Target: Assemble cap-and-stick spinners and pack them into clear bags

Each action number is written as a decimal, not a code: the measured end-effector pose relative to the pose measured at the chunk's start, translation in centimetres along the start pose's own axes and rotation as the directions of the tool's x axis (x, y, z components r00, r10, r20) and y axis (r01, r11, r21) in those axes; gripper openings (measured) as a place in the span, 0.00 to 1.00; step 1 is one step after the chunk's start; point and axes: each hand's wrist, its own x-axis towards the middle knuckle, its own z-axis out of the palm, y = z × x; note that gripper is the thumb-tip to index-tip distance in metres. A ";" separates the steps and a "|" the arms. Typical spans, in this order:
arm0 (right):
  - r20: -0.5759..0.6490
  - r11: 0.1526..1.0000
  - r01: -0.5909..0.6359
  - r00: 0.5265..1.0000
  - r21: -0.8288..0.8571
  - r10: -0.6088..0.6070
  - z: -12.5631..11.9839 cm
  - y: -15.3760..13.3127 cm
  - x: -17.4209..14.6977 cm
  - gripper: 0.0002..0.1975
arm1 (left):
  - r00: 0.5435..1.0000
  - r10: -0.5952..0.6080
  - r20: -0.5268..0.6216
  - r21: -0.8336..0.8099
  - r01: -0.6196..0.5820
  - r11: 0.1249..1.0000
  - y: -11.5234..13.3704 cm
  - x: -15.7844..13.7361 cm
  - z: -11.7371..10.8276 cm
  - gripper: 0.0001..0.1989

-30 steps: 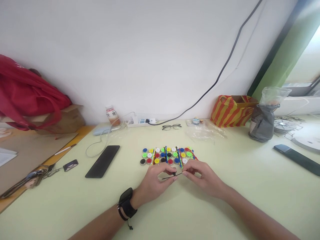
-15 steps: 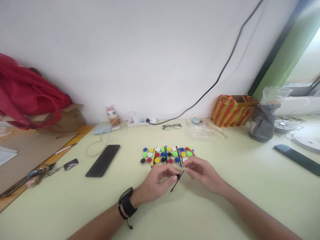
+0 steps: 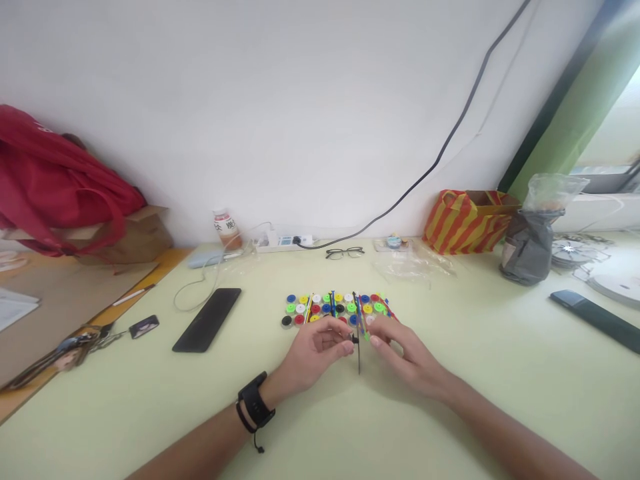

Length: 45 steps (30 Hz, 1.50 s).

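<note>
My left hand (image 3: pixel 317 353) pinches a small black part (image 3: pixel 355 339) between thumb and fingertips. A thin black rod (image 3: pixel 359 360) stands nearly upright at it, its lower end pointing toward me. To the right, my right hand (image 3: pixel 407 350) has its bent fingers and thumb apart, just off the rod and close to a green rod tip (image 3: pixel 367 337). Beyond both hands lie rows of small round coloured discs (image 3: pixel 315 309), in blue, yellow, white, green, red and black. Thin coloured rods (image 3: pixel 333 303) lie between groups of them. My hands hide part of the nearest row.
A black phone (image 3: pixel 207 320) lies to the left, near keys and a photo tag (image 3: pixel 144 326). Glasses (image 3: pixel 345 253), a power strip (image 3: pixel 283 243) and a bottle (image 3: pixel 227 230) are along the wall. A striped bag (image 3: pixel 465 223) and a dark long object (image 3: pixel 595 317) are right.
The black rod has swung from slanted to nearly upright in my left hand. My right hand has come away from the rod's upper end.
</note>
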 end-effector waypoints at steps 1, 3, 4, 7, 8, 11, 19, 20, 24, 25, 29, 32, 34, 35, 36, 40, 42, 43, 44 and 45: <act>0.045 0.999 -0.021 0.999 0.026 0.020 -0.1 0.0 0.1 0.25 | 1.000 0.006 -0.009 0.004 -0.006 1.000 0.0 0.0 0.0 0.12; 0.102 0.997 -0.059 0.993 0.058 0.053 -0.4 0.1 0.3 0.30 | 1.000 0.017 -0.024 0.015 -0.016 1.000 -0.1 0.0 0.0 0.12; 0.091 0.996 -0.074 0.993 0.055 0.069 -0.5 0.1 0.4 0.30 | 0.999 0.022 -0.028 0.019 -0.021 1.000 -0.2 0.1 0.0 0.12; 0.054 0.993 -0.119 0.992 0.016 0.118 -0.5 -0.2 0.5 0.24 | 0.999 0.045 -0.007 0.043 -0.045 0.998 -0.3 0.0 -0.1 0.11; 0.061 0.991 -0.130 0.990 0.016 0.129 -0.4 -0.3 0.5 0.21 | 0.998 0.059 0.007 0.056 -0.059 0.997 -0.3 -0.1 -0.1 0.11; 0.124 0.990 -0.141 0.983 0.030 0.136 0.1 -0.9 0.5 0.15 | 0.993 0.103 0.053 0.099 -0.108 0.989 -0.2 -0.3 0.0 0.10; 0.170 0.986 -0.167 0.972 0.005 0.164 0.2 -0.9 0.4 0.17 | 0.976 0.184 0.113 0.165 -0.201 0.966 -0.2 -0.6 0.3 0.08; 0.177 0.985 -0.172 0.970 0.003 0.169 0.2 -0.9 0.4 0.16 | 0.973 0.198 0.118 0.174 -0.217 0.961 -0.2 -0.6 0.3 0.08; 0.205 0.984 -0.179 0.963 0.003 0.175 0.1 -1.1 0.5 0.16 | 0.962 0.241 0.126 0.210 -0.263 0.941 -0.1 -0.6 0.5 0.08; 0.207 0.985 -0.175 0.963 0.000 0.171 0.1 -1.2 0.5 0.16 | 0.961 0.242 0.130 0.226 -0.267 0.937 -0.1 -0.7 0.5 0.09; 0.119 0.987 -0.142 0.981 -0.069 0.150 -1.1 -1.2 0.6 0.15 | 0.970 0.224 0.095 0.407 -0.243 0.880 0.3 -0.8 0.5 0.19; -0.076 0.959 -0.136 0.990 -0.248 0.121 -3.6 -0.1 0.8 0.14 | 0.974 0.213 0.080 0.515 -0.224 0.827 0.4 -0.9 0.4 0.17; -0.222 0.882 -0.179 0.971 -0.435 0.088 -5.8 0.9 0.8 0.15 | 0.978 0.189 0.094 0.540 -0.209 0.815 0.3 -0.9 0.3 0.14; -0.290 0.823 -0.223 0.954 -0.522 0.074 -7.0 1.5 0.9 0.15 | 0.980 0.171 0.102 0.552 -0.199 0.810 0.2 -0.9 0.3 0.12; -0.358 0.760 -0.274 0.932 -0.589 0.058 -8.1 2.1 0.9 0.15 | 0.982 0.154 0.111 0.564 -0.190 0.803 0.1 -0.9 0.2 0.11; -0.482 0.519 -0.484 0.863 -0.704 0.151 -10.7 4.1 0.6 0.14 | 0.982 0.092 0.164 0.592 -0.172 0.787 -0.1 -0.9 0.3 0.08; -0.437 0.447 -0.508 0.861 -0.736 0.258 -10.9 4.9 0.4 0.14 | 0.980 0.075 0.183 0.590 -0.171 0.789 -0.1 -1.0 0.3 0.08; -0.414 0.429 -0.506 0.861 -0.748 0.294 -10.8 5.2 0.3 0.14 | 0.980 0.069 0.188 0.590 -0.169 0.790 -0.1 -1.0 0.3 0.08; -0.401 0.419 -0.504 0.861 -0.755 0.312 -10.8 5.5 0.2 0.14 | 0.979 0.066 0.190 0.591 -0.168 0.789 -0.1 -1.0 0.3 0.08; -0.403 0.415 -0.507 0.859 -0.756 0.316 -10.8 5.8 0.1 0.14 | 0.979 0.063 0.192 0.594 -0.167 0.787 0.0 -1.0 0.3 0.08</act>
